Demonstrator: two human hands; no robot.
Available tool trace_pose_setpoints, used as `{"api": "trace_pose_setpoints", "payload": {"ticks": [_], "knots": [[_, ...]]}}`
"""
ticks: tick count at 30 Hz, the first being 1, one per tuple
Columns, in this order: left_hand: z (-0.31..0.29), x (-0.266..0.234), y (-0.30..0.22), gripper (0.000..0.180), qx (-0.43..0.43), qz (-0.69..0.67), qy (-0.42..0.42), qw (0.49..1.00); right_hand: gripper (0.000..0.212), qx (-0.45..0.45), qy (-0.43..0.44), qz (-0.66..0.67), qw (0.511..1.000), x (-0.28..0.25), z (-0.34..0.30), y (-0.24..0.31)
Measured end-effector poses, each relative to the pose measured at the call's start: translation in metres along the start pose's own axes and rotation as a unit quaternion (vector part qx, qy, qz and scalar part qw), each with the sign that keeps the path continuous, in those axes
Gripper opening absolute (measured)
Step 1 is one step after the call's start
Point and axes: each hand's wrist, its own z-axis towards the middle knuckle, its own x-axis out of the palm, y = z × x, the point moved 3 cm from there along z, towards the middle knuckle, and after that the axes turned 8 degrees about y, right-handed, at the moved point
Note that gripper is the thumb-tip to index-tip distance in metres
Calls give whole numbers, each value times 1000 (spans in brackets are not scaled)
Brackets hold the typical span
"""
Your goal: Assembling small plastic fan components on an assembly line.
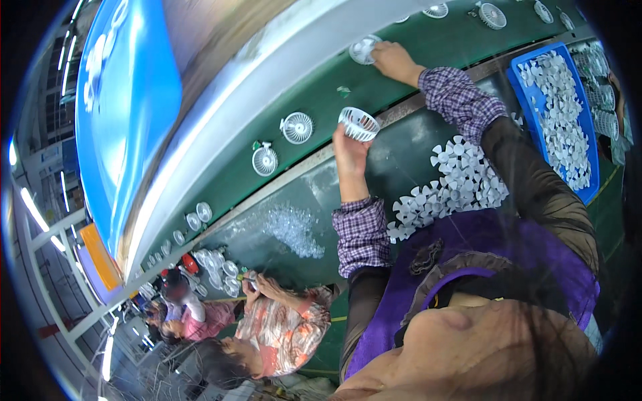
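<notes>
My left hand [350,155] is closed on a round white slotted fan guard [359,124], held up at the edge of the green conveyor belt [317,164]. Farther off, my right hand [396,62] grips the rim of a small white fan [364,49] on the belt; its fingertips are partly hidden. Between my forearms and body, a heap of loose white fan blades [461,177] covers part of the bench. Left of the left forearm is a pile of small clear pieces [294,230], too small to name.
Two small fans, one [297,127] beside the other [265,160], lie on the belt to the left. A blue tray [592,160] of fan blades stands at the right. A large blue bin [144,87] rises beyond the belt. A co-worker in a patterned top [287,331] works at the left.
</notes>
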Motion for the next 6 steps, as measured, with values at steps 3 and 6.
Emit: {"api": "trace_pose_setpoints", "payload": {"ticks": [3, 6], "knots": [[-50, 9, 0, 60, 14, -159, 60, 985, 15, 58, -20, -50, 997, -3, -25, -43], [-83, 6, 2, 71, 5, -128, 68, 989, 30, 149, -40, -68, 986, -15, -52, -84]]}}
